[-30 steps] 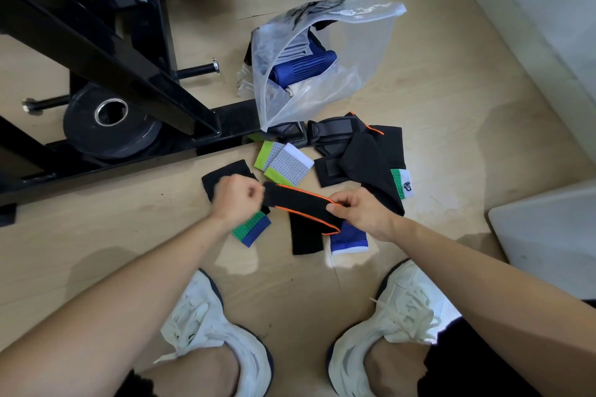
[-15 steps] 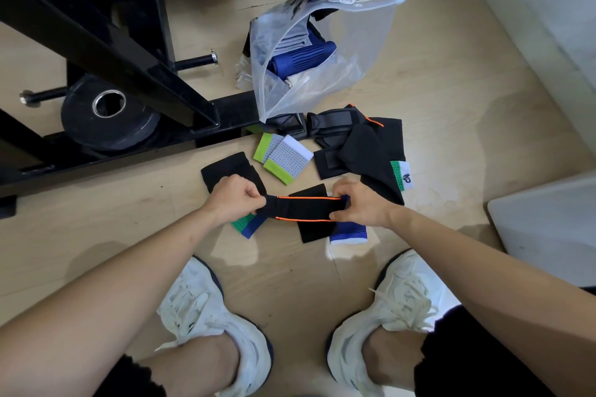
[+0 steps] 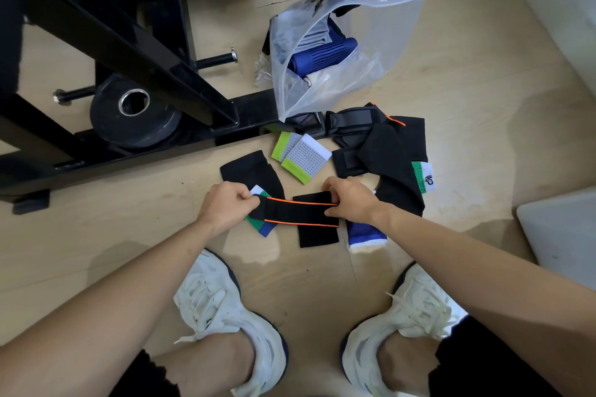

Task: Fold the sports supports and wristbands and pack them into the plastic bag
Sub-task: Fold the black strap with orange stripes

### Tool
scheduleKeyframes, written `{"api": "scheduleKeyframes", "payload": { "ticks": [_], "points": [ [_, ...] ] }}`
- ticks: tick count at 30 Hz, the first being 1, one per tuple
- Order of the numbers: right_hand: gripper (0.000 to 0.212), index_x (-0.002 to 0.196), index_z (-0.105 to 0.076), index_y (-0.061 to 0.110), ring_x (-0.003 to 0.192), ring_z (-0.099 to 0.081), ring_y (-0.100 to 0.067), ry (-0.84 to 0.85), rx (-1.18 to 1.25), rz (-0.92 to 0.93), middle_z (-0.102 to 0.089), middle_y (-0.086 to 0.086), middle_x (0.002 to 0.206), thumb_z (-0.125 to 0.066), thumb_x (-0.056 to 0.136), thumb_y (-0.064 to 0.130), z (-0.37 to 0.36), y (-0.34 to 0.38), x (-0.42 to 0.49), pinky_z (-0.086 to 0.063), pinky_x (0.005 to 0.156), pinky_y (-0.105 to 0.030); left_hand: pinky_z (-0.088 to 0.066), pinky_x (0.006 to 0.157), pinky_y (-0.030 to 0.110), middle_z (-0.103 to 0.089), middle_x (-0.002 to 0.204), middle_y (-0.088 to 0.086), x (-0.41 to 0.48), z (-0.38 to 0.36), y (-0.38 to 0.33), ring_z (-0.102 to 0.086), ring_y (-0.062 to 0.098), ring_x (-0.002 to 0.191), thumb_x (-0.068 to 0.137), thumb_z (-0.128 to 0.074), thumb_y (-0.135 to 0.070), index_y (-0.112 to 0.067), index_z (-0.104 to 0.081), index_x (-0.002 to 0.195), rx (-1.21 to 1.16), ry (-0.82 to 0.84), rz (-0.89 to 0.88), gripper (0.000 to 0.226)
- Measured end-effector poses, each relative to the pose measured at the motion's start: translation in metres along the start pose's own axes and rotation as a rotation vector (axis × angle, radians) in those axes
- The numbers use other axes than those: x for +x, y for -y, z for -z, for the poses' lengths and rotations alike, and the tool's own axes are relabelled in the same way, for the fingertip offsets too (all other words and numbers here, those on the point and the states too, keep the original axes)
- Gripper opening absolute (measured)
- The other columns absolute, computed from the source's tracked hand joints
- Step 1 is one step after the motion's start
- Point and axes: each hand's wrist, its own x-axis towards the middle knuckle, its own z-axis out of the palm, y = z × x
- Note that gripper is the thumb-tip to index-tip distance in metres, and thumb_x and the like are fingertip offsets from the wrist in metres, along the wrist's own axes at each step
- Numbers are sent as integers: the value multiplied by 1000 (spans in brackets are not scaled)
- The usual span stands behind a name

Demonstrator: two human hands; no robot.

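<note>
Black orange-trimmed strap (image 3: 301,211) held flat between both hands.
Left hand (image 3: 222,205) pinches its 9 o'clock end, right hand (image 3: 350,198) pinches the 3 o'clock end; plastic bag (image 3: 380,51) at 12 o'clock.

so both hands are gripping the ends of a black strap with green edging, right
Not quite. The head view shows the edging on the black strap is orange, not green. The rest holds: the left hand and the right hand each grip one end of it.
</note>
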Motion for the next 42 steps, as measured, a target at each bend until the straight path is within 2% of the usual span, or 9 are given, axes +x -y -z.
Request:
{"api": "scheduleKeyframes", "payload": {
  "ticks": [5, 9, 12, 15, 19, 25, 32, 36, 42],
  "points": [
    [31, 87, -56, 21, 91, -50, -19, -2, -138, 59, -54, 3, 92, -82, 74, 33, -7, 7, 5, -46, 74, -32, -57, 59, 30, -73, 78, 14, 5, -1, 3, -74, 23, 68, 90, -53, -17, -15, -66, 82, -387, -51, 129, 15],
    [27, 73, -53, 16, 61, -55, -14, 43, 319, -11, -58, 2, 68, -79, 80, 15, 2, 8, 2, -45, 59, -29, -60, 61, 30, -68, 104, 15, 14, -5, -1, -75, 22, 76, 104, -46, -19, -8, -58, 112, -604, -52, 190, 18],
    [20, 93, -50, 10, 50, -62, -19, 18, 762, -88, -61, -8, 76, -67, 89, -1, 23, 7, -8, -45, 43, -26, -62, 81, 38, -68, 113, 22, 21, -5, -3, -76, 29, 80, 107, -46, -23, -11, -56, 113, -819, -56, 288, 16],
    [49, 133, -47, 17, 67, -72, -29, 111, 1001, -154, -64, -18, 108, -58, 93, -8, 42, -1, -18, -60, 56, -30, -58, 95, 42, -68, 114, 26, 27, -3, -11, -77, 31, 85, 106, -49, -22, -11, -57, 113, -952, -31, 305, 14],
    [29, 119, -64, 15, 77, -71, -24, 284, 962, -155, -72, -13, 99, -60, 95, 0, 68, 2, -30, -61, 79, -33, -60, 86, 30, -71, 112, 18, 28, 7, -32, -75, 23, 94, 99, -62, -10, -2, -59, 122, -1090, 50, 176, 24],
    [29, 101, -71, 13, 56, -56, -18, 198, 454, -10, -64, 1, 67, -85, 78, 24, 112, 27, -53, -48, 50, -24, -58, 69, 23, -72, 102, 9, 21, 25, -79, -69, 15, 80, 93, -68, -3, -12, -62, 115, -1124, 117, -11, 25],
    [27, 65, -60, 18, 53, -52, -12, 201, 374, 50, -59, 3, 60, -80, 81, 15, 133, 40, -91, -45, 57, -24, -57, 69, 21, -61, 79, -1, 5, 28, -110, -60, 12, 70, 95, -62, 2, -12, -63, 88, -1159, 201, -121, 16],
    [7, 87, -69, 7, 76, -65, -11, 195, 561, 73, -70, 1, 82, -75, 86, 8, 142, 48, -126, -53, 76, -24, -58, 78, 21, -61, 107, 8, -13, 34, -121, -64, 14, 85, 97, -57, 5, -9, -71, 108, -1106, 256, -136, 22],
    [56, 133, -54, 13, 111, -67, -28, 32, 804, 100, -70, -11, 119, -78, 82, 14, 158, 49, -160, -53, 97, -39, -53, 96, 39, -67, 122, 6, -43, 50, -141, -68, 16, 96, 101, -59, -18, -15, -68, 127, -909, 392, -131, 28]
  ]
}}
